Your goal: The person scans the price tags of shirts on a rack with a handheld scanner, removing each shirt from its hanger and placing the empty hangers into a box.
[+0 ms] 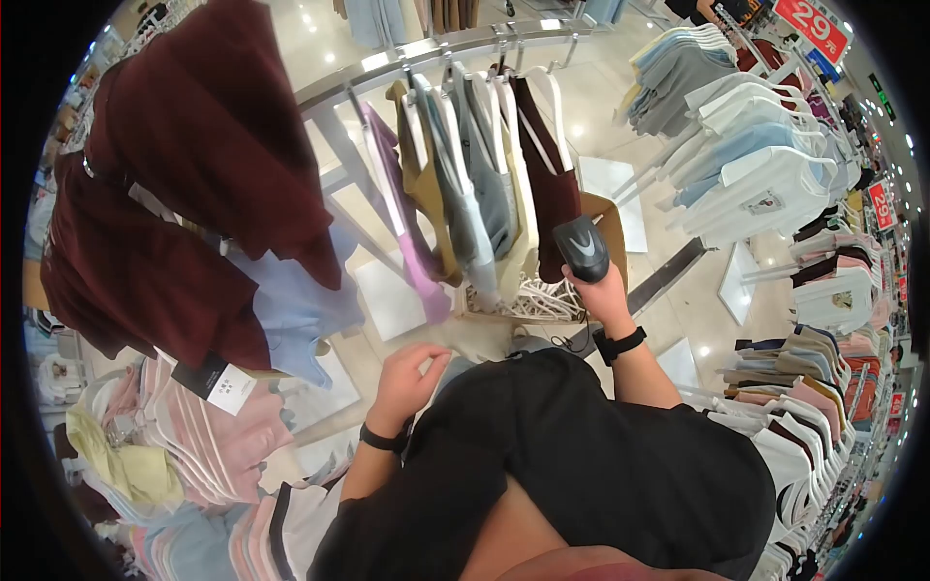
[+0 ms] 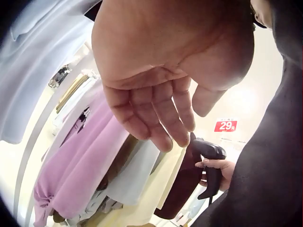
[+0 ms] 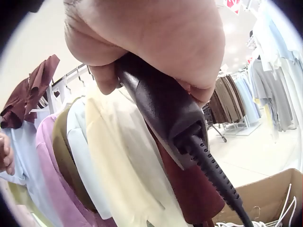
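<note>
The right hand (image 1: 603,293) grips a black handheld scanner (image 1: 582,249) beside the dark maroon garment (image 1: 554,198) at the end of a hanging row. From the right wrist, the scanner's handle (image 3: 163,106) and its ribbed cable show below the palm. The left hand (image 1: 412,380) holds nothing; its fingers are loosely bent in the left wrist view, in front of a lilac garment (image 2: 83,163). To its left, large maroon garments (image 1: 208,136) hang with a black and white tag (image 1: 215,383) at their lower edge.
A metal rail (image 1: 387,58) carries the hanging row. Below stands a cardboard box (image 1: 605,218) with white hangers (image 1: 542,298). Racks of shirts (image 1: 775,194) line the right, and pink garments (image 1: 228,426) hang at lower left. A black cable runs near the right wrist.
</note>
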The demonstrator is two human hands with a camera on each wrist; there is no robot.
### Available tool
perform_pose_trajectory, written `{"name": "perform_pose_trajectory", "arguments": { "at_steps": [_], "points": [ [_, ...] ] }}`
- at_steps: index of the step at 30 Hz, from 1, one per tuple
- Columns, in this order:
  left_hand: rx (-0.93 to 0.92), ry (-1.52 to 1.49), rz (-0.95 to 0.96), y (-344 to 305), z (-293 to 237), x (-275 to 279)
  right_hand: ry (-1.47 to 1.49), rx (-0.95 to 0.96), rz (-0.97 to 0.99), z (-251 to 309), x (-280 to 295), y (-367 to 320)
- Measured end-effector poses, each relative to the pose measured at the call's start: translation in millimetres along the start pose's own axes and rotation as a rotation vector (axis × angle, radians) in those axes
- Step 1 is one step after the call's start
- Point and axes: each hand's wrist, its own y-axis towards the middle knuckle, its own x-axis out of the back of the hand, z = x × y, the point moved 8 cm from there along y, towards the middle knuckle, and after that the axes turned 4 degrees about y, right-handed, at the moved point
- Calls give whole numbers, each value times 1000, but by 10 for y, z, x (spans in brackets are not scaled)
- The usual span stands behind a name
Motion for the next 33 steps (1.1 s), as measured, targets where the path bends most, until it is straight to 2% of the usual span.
{"name": "perform_pose_trajectory", "arguments": {
  "at_steps": [3, 7, 10, 12, 13, 14, 17, 20, 24, 27, 33],
  "points": [
    [19, -5, 25, 200, -172, -204, 70, 110, 35, -82, 112, 16],
    [-180, -33, -36, 667, -848, -485, 97, 198, 85, -123, 296, 65],
    [-286, -90, -129, 1216, -1418, -675, 168, 173, 174, -84, 417, 85],
    [-242, -36, -186, 1668, -1582, -876, 236, 164, 244, -127, 480, 107],
    [-163, -42, -207, 1880, -1599, -994, 249, 186, 272, -124, 520, 126],
    [-87, -50, -230, 2074, -1584, -1100, 262, 210, 298, -114, 557, 149],
    [-25, 40, -271, 2453, -1382, -1322, 255, 262, 366, -51, 666, 236],
    [76, -93, -270, 2539, -1262, -1454, 288, 238, 401, -90, 723, 324],
    [73, -16, -197, 2621, -1316, -1511, 332, 285, 440, -80, 737, 437],
    [-5, 415, -333, 2540, -1560, -1400, 357, 304, 462, -88, 709, 495],
    [-340, 468, -544, 2233, -1877, -1408, 326, 323, 492, -63, 675, 489]
  ]
}}
